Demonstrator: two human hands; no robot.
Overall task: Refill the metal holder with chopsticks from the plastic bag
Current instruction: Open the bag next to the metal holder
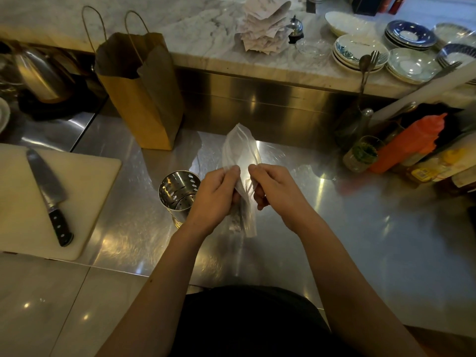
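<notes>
A clear plastic bag stands upright between my hands above the steel counter. My left hand grips its left side, and my right hand pinches its right side. Dark chopsticks show faintly through the bag's lower part, below my hands. The perforated metal holder stands upright just left of my left hand, and nothing shows inside it.
A brown paper bag stands behind the holder. At the left a chef's knife lies on a white cutting board. Sauce bottles and jars crowd the right side. Stacked plates sit on the marble ledge.
</notes>
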